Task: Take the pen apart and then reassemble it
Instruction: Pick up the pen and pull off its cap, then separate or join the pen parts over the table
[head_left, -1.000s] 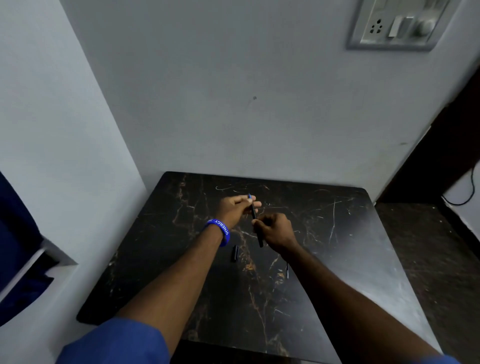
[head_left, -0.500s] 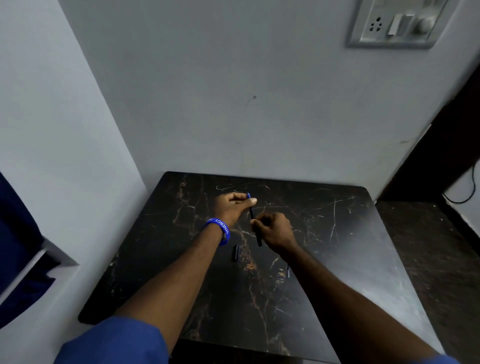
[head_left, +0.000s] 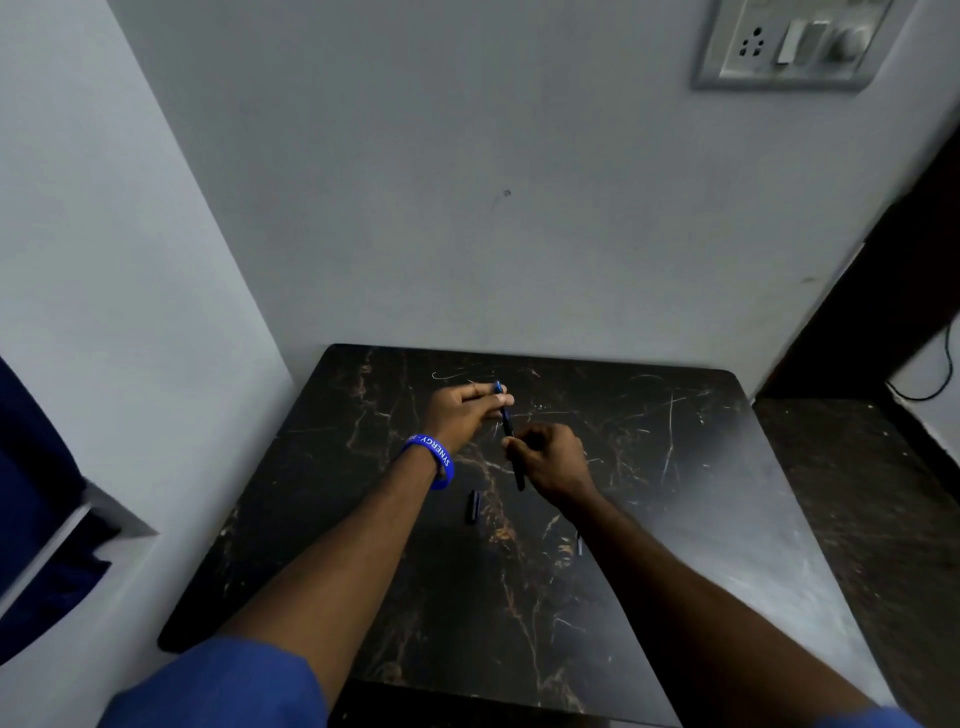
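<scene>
Left hand (head_left: 462, 410): fingertips pinch pen's (head_left: 508, 426) far end.
Right hand (head_left: 553, 460): closed around pen's near half.
Pen: held above table (head_left: 675, 467), mid-back.
Cap (head_left: 472, 506): lies near table centre.

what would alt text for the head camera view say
Two bare hands hold a thin dark pen over a black marble table: left hand pinches its blue far end, right hand grips the middle. A small dark pen part lies on the table near the left wrist.

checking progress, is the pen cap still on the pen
No, the cap lies on the table while both hands hold the pen.
</scene>
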